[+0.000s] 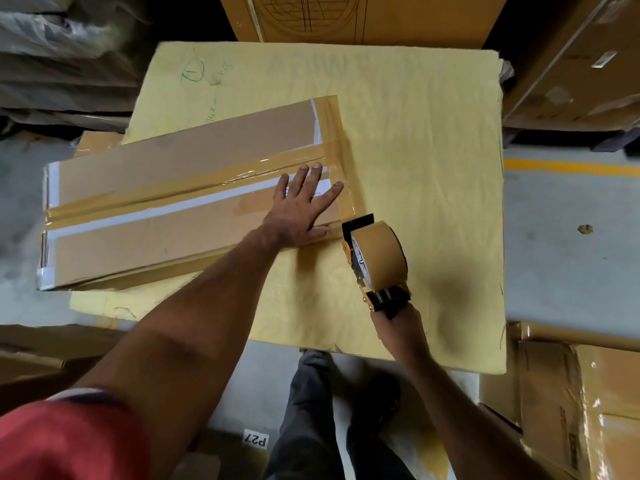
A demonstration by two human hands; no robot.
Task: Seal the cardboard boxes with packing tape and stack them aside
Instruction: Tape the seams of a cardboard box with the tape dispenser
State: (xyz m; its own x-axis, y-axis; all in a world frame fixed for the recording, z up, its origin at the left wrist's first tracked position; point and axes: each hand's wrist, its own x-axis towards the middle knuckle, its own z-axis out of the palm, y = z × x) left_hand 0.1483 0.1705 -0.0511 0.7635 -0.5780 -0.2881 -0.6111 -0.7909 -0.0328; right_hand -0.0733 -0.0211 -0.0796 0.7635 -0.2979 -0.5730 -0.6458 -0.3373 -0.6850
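Nearest, low at the left: a red sleeve (52,441), and beyond it the bare left forearm reaching out over the work. Further out, the left hand (298,209), fingers straight and spread, pressed flat on the right end of a long flat cardboard box (173,202). Box lying slantwise on a big yellow sheet (415,150), shut, with brown tape running down its middle seam and across its right end; contents not visible. On the near right, the right hand (398,327), fingers curled round the handle of a tape dispenser (375,258), brown roll mounted, its black mouth touching the box's near right corner, just beside the left thumb.

Step in hand, by the look of it: finishing or cutting the end strip at that corner. To do it well: keep the flat hand bearing down so the box cannot slide on the sheet; hold the dispenser's mouth tight against the edge, pull taut, then tilt to tear cleanly against the blade; thumb kept clear of the teeth. Afterwards, smooth the loose end down round the corner, as the tape there looks wrinkled and may lift.

Around: more brown cartons at the far edge (363,15) and the near right (571,393), all shut or too partly seen to tell what they hold. Grey floor with a yellow line (571,168) at the right; dark trousers and a shoe below the sheet's near edge.
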